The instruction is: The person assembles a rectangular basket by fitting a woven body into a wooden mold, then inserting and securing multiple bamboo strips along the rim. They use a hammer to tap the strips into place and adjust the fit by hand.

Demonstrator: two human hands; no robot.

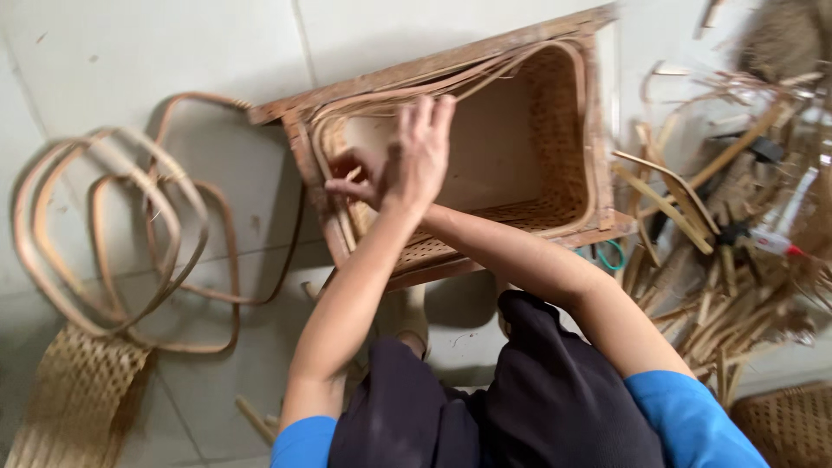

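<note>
A rectangular woven cane basket point(555, 130) sits inside a wooden frame point(433, 65) on the tiled floor, with thin cane rim strips point(485, 69) curving along its top edge. Both my hands are at the basket's left rim. My left hand point(422, 160) lies over the inner left corner with its fingers stretched upward and its back toward me, which hides what is under the palm. My right hand point(354, 178) reaches across beneath it. Its fingers are curled and pinch the rim strip at the left wall.
Several bent cane hoops point(113, 234) lie on the floor at the left, above a strip of woven matting point(82, 399). A heap of bamboo strips point(719, 286) and a red-tipped tool point(774, 244) crowd the right. Another woven basket point(789, 425) is at the bottom right.
</note>
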